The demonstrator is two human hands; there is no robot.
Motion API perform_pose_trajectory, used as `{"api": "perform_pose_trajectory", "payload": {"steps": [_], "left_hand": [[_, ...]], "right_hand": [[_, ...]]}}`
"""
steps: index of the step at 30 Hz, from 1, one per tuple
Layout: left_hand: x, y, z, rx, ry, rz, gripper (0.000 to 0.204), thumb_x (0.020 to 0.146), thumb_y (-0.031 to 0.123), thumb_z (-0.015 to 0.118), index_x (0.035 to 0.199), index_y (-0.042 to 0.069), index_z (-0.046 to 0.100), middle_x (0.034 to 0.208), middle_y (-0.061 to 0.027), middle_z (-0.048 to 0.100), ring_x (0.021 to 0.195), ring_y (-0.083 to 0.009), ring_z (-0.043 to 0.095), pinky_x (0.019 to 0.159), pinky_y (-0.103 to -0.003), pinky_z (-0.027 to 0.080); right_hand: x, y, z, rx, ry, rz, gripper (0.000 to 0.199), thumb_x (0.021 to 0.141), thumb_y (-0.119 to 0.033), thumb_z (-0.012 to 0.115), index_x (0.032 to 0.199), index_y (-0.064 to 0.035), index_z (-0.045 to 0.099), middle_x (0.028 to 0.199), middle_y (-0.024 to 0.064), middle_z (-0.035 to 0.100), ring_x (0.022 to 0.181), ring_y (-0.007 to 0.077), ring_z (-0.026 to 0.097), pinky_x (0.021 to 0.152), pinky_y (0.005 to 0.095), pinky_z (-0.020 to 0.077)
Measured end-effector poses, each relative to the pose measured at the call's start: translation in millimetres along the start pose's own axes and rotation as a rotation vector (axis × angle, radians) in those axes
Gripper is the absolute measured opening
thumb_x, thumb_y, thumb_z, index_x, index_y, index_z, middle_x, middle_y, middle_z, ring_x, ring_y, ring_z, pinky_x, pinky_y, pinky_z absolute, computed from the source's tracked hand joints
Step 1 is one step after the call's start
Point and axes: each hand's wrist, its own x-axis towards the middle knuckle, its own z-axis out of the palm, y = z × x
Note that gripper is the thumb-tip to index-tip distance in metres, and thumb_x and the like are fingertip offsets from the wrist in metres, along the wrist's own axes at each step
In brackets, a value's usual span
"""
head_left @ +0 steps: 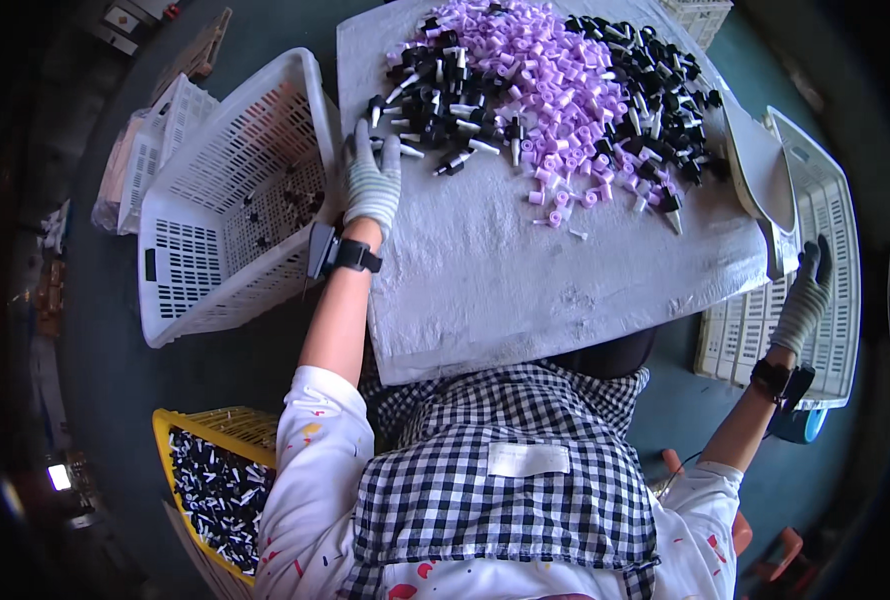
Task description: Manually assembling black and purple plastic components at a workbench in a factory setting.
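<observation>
My left hand (373, 185), in a striped glove with grey fingertips, rests at the left edge of the grey table (485, 300), its fingers stretched toward the nearest black pieces with white tips (455, 160). I see nothing held in it. A heap of small lilac caps (565, 100) lies at the middle of the table, with more black-and-white pieces (655, 70) to its right. My right hand (803, 305), gloved the same way, reaches over the white crate (830, 210) on the right, below a pale shallow pan (760, 165). Its dark fingertips point away from me, fingers extended.
A large white slotted crate (190, 225) with a few dark pieces in it stands left of the table. A yellow basket (165, 430) full of black-and-white pieces sits at lower left. Orange parts (785, 550) show at lower right. Stacked crates (160, 140) are farther left.
</observation>
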Motion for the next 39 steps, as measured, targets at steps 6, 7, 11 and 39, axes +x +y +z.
{"api": "perform_pose_trajectory", "payload": {"steps": [6, 7, 11, 39], "left_hand": [[9, 38, 19, -0.345, -0.123, 0.087, 0.060, 0.104, 0.037, 0.064, 0.153, 0.007, 0.048, 0.134, -0.0224, 0.065, 0.119, -0.0365, 0.064, 0.106, -0.047, 0.048], [8, 41, 20, -0.490, -0.107, 0.122, 0.058, 0.105, 0.036, 0.062, 0.153, 0.006, 0.049, 0.137, -0.0211, 0.064, 0.122, -0.0345, 0.063, 0.108, -0.046, 0.047], [-21, 35, -3, -0.282, 0.135, 0.249, 0.042, 0.103, 0.024, 0.066, 0.140, 0.006, 0.063, 0.140, -0.0178, 0.065, 0.132, -0.0333, 0.059, 0.116, -0.044, 0.043], [-65, 91, -19, 0.228, -0.158, 0.582, 0.037, 0.091, 0.036, 0.073, 0.115, 0.008, 0.071, 0.099, -0.0147, 0.071, 0.089, -0.0354, 0.068, 0.081, -0.050, 0.053]], "right_hand": [[-119, -97, 80, 0.174, -0.503, -0.233, 0.027, 0.102, -0.003, 0.066, 0.129, -0.0056, 0.073, 0.117, 0.0096, 0.078, 0.105, 0.0151, 0.072, 0.092, 0.0306, 0.0570], [-140, -108, 97, 0.146, -0.567, -0.314, 0.025, 0.100, -0.002, 0.068, 0.124, -0.0054, 0.075, 0.115, 0.0098, 0.078, 0.101, 0.0156, 0.073, 0.090, 0.0312, 0.0577], [-184, -131, 146, 0.062, -0.727, -0.449, 0.027, 0.095, -0.008, 0.074, 0.122, -0.0089, 0.075, 0.103, 0.0171, 0.076, 0.090, 0.0309, 0.075, 0.081, 0.0386, 0.0589], [-214, -144, 160, -0.329, -0.884, -0.704, 0.013, 0.092, -0.018, 0.070, 0.102, -0.0117, 0.075, 0.086, 0.0153, 0.073, 0.082, 0.0380, 0.070, 0.077, 0.0506, 0.0529]]}}
